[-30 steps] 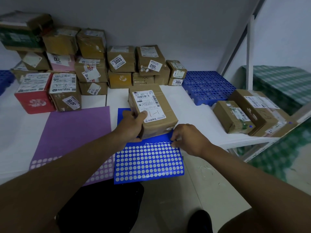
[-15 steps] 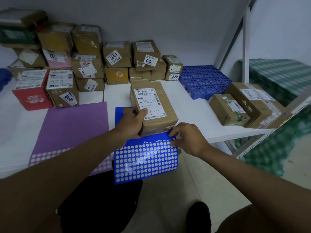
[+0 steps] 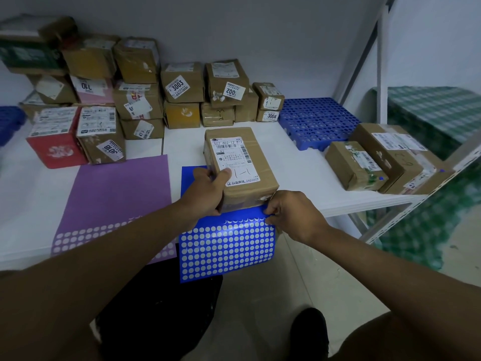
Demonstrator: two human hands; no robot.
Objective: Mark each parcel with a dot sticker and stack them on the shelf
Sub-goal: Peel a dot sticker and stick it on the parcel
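A brown taped parcel (image 3: 247,152) with a white shipping label lies on the blue dot-sticker sheet (image 3: 226,246), which hangs over the front edge of the white shelf (image 3: 299,178). My left hand (image 3: 208,190) grips the parcel's near left corner, thumb on the label. My right hand (image 3: 291,214) pinches at the sheet's top right edge, just below the parcel's near face. Whether a dot is between the fingertips is hidden.
A purple sticker sheet (image 3: 114,194) lies left of the blue one. Several labelled parcels (image 3: 182,84) are stacked along the back wall. Two parcels (image 3: 354,165) sit at the right by a blue perforated pallet (image 3: 312,121). A shelf post (image 3: 381,74) stands right.
My view has shifted slightly. Both hands have stayed on the parcel and the blue sheet, with the right fingers still working at the sheet's top edge.
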